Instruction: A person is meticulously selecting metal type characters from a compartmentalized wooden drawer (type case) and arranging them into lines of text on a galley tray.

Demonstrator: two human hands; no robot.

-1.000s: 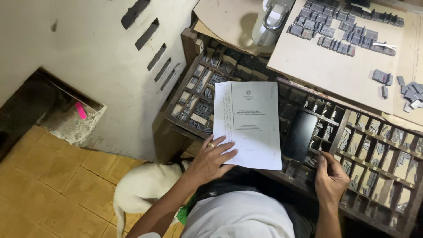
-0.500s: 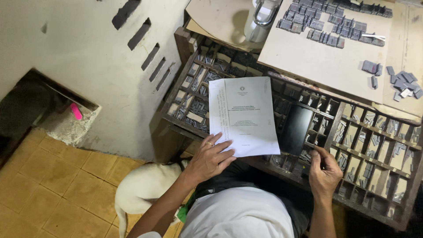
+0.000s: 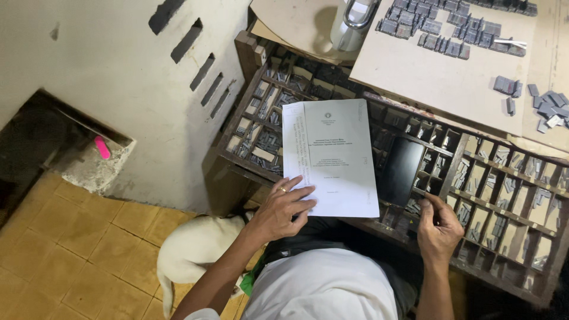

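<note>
Count, head view:

- 2 hands: left hand (image 3: pixel 283 208), right hand (image 3: pixel 440 224).
- 1 gold ring (image 3: pixel 283 190), on the left hand.
- 1 white printed paper booklet (image 3: pixel 332 155).
- 1 black flat rectangular phone (image 3: pixel 401 171).
- 1 dark wooden compartmented type case (image 3: pixel 504 178); compartments too many and too shadowed to count.
- 1 pale cardboard sheet (image 3: pixel 438 77) carrying small grey metal type blocks (image 3: pixel 450 32); blocks too small to count singly.
- 1 white handled jug (image 3: pixel 351 24).
- 1 white animal (image 3: pixel 192 249) on the floor.
- 1 pink oblong object (image 3: pixel 102 147) on a ledge.
- 5 dark slots (image 3: pixel 198 50) in the white wall.

White printed booklet (image 3: pixel 332 157) lies flat atop wooden type case (image 3: pixel 504 195).
</note>
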